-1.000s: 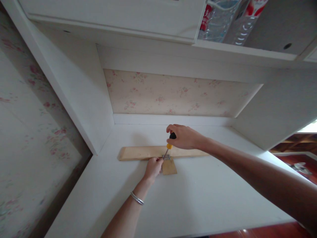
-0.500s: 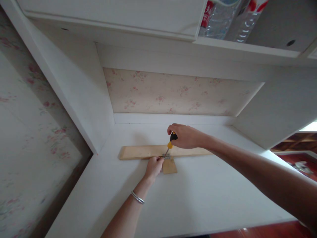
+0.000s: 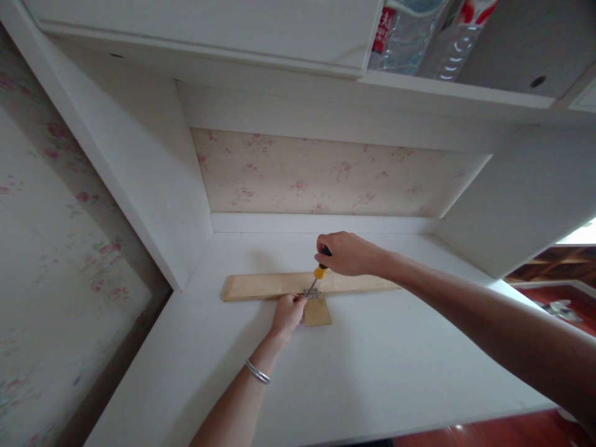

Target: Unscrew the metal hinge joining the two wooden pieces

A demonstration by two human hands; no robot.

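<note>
Screwdriver (image 3: 319, 272), long axis aslant, tip down-left at the metal hinge (image 3: 313, 293)

Smooth wooden plank (image 3: 265, 287), shiny metal hinge (image 3: 313, 292), plastic-looking screwdriver handle (image 3: 320, 272), glossy metal bangle (image 3: 257, 372), matt tabletop (image 3: 395, 366)

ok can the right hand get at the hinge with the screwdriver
Likely yes: the screwdriver in the right hand points down at the hinge, and the left hand sits beside it.

And here, the white desk (image 3: 395, 366) is occupied by a long wooden board (image 3: 263, 287), a small wooden piece (image 3: 318, 312) alongside.
</note>
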